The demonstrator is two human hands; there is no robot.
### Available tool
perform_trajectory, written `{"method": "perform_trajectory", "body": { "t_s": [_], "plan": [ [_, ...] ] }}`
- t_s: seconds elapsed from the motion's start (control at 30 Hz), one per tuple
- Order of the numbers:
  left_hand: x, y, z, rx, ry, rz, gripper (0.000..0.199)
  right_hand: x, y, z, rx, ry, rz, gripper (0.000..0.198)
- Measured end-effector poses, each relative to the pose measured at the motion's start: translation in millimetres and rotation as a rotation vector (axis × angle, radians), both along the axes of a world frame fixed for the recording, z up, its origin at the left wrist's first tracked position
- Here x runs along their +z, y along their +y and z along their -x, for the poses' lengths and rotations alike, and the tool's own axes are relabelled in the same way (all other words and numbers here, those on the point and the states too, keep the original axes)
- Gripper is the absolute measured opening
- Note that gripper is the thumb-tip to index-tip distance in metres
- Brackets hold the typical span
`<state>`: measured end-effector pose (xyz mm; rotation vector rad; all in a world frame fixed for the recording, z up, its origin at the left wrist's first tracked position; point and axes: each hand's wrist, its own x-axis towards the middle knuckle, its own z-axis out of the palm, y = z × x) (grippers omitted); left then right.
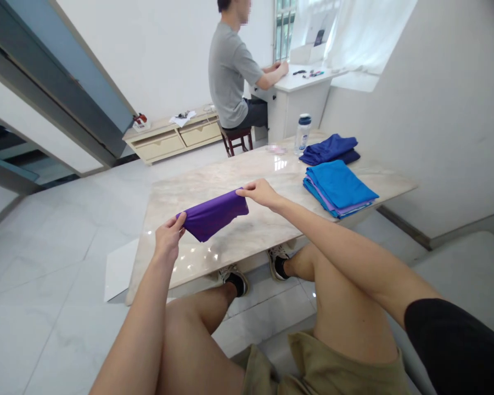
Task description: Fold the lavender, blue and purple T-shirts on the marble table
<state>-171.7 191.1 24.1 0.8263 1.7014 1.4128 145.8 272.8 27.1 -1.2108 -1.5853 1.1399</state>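
Observation:
A folded purple cloth [216, 214] hangs stretched between my two hands, above the marble-patterned table [164, 192]. My left hand [168, 237] pinches its left upper corner between thumb and fingers. At the right upper corner, my right hand [260, 193] grips the edge the same way. The cloth's lower edge droops free. To the right on the table lies a stack of folded cloths [341, 186], bright blue on top with lilac and blue layers beneath. Just behind that stack is a darker blue cloth [329, 149], loosely folded.
A clear water bottle [302, 134] with a dark blue cap stands near the table's far edge. Beyond, a person in a grey shirt [230, 71] sits on a stool at a white desk [300, 82]. A low cream cabinet [160, 145] runs along the wall.

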Motion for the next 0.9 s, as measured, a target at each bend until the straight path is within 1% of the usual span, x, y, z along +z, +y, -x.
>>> {"method": "perform_trajectory", "body": {
  "t_s": [0.07,0.13,0.2,0.27,0.37,0.47,0.53,0.7,0.8,0.9],
  "plan": [
    [6.1,2.7,-4.4,0.065,0.036,-0.057,0.064,14.5,-2.5,-0.5,-0.046,0.015,-0.116,0.032],
    [10.8,6.5,-9.2,0.131,0.102,-0.093,0.053,25.9,-4.5,1.0,-0.097,-0.008,-0.239,0.029],
    [14.3,10.1,-14.5,0.177,0.161,-0.113,0.04,33.7,-4.6,1.6,-0.145,-0.049,-0.344,0.027],
    [16.7,13.0,-19.5,0.206,0.206,-0.133,0.03,37.3,-3.1,-0.5,-0.192,-0.082,-0.403,0.024],
    [18.0,15.9,-24.6,0.184,0.275,-0.191,0.026,35.9,-0.6,-8.3,-0.196,-0.094,-0.432,0.022],
    [17.7,18.9,-27.0,0.101,0.334,-0.24,0.028,30.6,-0.4,-17.1,-0.168,-0.092,-0.426,0.023],
    [17.9,21.3,-30.0,0.079,0.361,-0.258,0.029,27.6,-1.3,-22.3,-0.176,-0.108,-0.421,0.025],
    [22.5,24.2,-48.1,0.141,0.372,-0.278,0.029,25.2,-4.3,-35.9,-0.167,-0.089,-0.473,0.03],
    [24.7,23.2,-57.8,0.154,0.377,-0.279,0.028,24.5,-5.9,-42.3,-0.141,-0.046,-0.49,0.035],
    [23.5,22.2,-59.2,0.145,0.374,-0.267,0.029,22.1,-6.3,-44.2,-0.11,0.002,-0.482,0.04]
  ]
}}
